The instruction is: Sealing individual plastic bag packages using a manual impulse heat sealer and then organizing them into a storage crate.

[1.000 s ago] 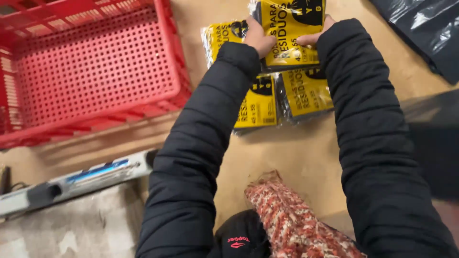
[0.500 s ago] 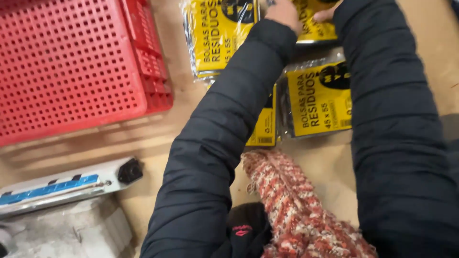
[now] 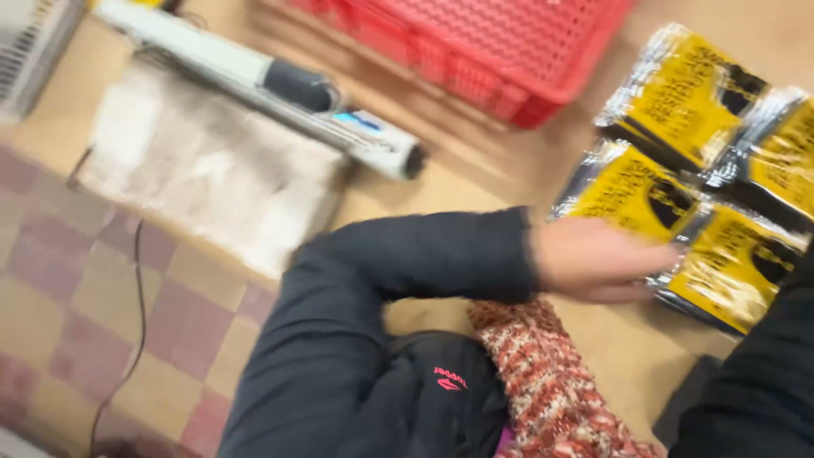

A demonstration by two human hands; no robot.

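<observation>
Looks like a shop/stockroom. Red plastic crate (image 3: 509, 51), yellow packaged bag packs (image 3: 678, 102) on cardboard. Checkered tile floor (image 3: 68, 322).

We see the whole frame smeared by motion blur, with edges streaking along a diagonal. The left hand (image 3: 598, 259) at centre right is soft, its fingers melting into the yellow packets (image 3: 678, 182) behind them, whose print is unreadable. Glare flares white on the packets' shiny film at the upper right. The light is warm, even and fairly bright, seemingly from overhead; shadows are faint, only a soft dark band under the red crate (image 3: 509, 51) at the top. The dark sleeve at the lower centre loses all fold detail. The tiled floor at the lower left looks dimmer and hazy.
</observation>
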